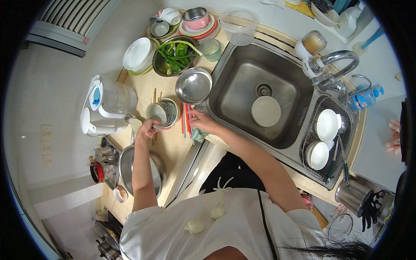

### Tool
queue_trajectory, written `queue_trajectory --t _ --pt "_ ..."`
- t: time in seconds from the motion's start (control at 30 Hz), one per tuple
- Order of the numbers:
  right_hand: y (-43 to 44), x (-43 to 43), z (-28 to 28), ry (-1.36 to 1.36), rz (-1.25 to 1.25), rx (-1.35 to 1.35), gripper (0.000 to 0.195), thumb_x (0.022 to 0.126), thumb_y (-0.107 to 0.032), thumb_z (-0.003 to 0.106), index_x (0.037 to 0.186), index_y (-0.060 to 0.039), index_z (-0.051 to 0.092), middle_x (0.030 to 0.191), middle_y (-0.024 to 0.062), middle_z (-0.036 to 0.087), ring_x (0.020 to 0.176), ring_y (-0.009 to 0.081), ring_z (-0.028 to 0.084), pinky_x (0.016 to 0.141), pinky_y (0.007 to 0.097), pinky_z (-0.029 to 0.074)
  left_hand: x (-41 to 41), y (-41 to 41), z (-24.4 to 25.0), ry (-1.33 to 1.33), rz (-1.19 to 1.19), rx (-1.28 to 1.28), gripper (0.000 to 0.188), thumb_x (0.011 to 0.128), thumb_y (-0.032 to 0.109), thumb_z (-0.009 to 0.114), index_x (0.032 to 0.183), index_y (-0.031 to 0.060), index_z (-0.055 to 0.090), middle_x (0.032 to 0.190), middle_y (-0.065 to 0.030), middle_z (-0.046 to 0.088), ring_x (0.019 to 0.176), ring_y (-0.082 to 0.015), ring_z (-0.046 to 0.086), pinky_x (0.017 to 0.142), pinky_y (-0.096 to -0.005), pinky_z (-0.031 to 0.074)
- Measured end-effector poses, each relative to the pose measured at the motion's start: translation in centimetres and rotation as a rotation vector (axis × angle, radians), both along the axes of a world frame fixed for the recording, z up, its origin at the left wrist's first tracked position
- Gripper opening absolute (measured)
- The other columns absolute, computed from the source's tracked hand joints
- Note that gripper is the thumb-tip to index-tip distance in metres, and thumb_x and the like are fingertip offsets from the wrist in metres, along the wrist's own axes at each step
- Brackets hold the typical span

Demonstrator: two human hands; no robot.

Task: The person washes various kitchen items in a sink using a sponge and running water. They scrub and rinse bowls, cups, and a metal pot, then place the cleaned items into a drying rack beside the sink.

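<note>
My left hand (149,128) grips the rim of a small patterned bowl (157,113) that is tilted on its side. Other bowls (175,112) nest behind it, close to the counter. My right hand (202,123) is at the counter's front edge, fingertips beside a bundle of red and grey chopsticks (186,125). A green checked cloth (199,134) lies under that hand; whether the fingers hold it or the chopsticks is unclear. Wooden chopsticks (155,94) lie partly hidden beneath the bowls. A shiny metal bowl (194,85) stands just beyond my right hand.
A white plate (266,111) lies in the steel sink (240,70) to the right. White bowls (327,125) fill a wire drying rack. Green vegetables (177,55), stacked plates (137,53) and a glass (211,50) stand at the back. A clear pitcher (120,97) and large metal basin (126,162) are left.
</note>
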State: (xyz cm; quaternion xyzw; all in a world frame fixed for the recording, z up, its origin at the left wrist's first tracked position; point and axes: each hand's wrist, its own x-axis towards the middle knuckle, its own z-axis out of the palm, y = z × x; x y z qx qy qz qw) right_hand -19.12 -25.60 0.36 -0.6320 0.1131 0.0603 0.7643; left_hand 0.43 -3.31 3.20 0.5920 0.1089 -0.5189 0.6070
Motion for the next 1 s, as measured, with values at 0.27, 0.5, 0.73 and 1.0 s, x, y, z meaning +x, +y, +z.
queue_trajectory --t 0.27,0.5,0.73,1.0 --pt "2.9 3.6 0.8 0.025 -0.121 -0.110 0.081 0.066 -0.007 0.060 0.138 -0.0042 0.023 0.109 0.0160 0.055 0.096 0.0203 0.054 0.082 0.0298 0.042 -2.4 -1.6 1.4 -0.055 -0.023 0.170 0.042 0.071 -0.006 0.051 0.111 -0.0147 0.042 0.105 -0.0234 0.056 0.088 -0.0339 0.061 0.080 -0.0446 0.054" --pt "-2.8 -5.9 7.1 0.018 -0.204 -0.017 0.079 0.067 -0.011 0.059 0.138 -0.0069 0.025 0.117 0.0195 0.053 0.102 0.0258 0.056 0.085 0.0329 0.044 -12.9 -8.6 8.2 -0.293 -0.068 0.200 0.034 0.070 0.000 0.057 0.104 -0.0021 0.053 0.079 -0.0061 0.060 0.054 -0.0121 0.056 0.042 -0.0202 0.044" --pt "-12.0 -16.3 6.4 0.273 -0.428 0.006 0.072 0.068 -0.004 0.054 0.137 -0.0098 0.033 0.113 0.0142 0.053 0.105 0.0195 0.050 0.084 0.0296 0.042 -19.1 -20.6 0.5 -0.260 -0.268 0.063 0.032 0.071 0.001 0.057 0.103 -0.0005 0.053 0.086 -0.0082 0.058 0.068 -0.0145 0.058 0.044 -0.0210 0.043" --pt "-19.0 -22.0 -3.0 0.502 -0.631 0.062 0.073 0.065 -0.002 0.054 0.136 -0.0075 0.035 0.119 0.0134 0.051 0.110 0.0214 0.046 0.094 0.0296 0.033 -23.3 -31.7 -9.3 -0.060 -0.587 -0.045 0.076 0.070 -0.009 0.045 0.136 0.0166 0.017 0.129 -0.0159 0.034 0.106 -0.0360 0.050 0.067 -0.0458 0.057"
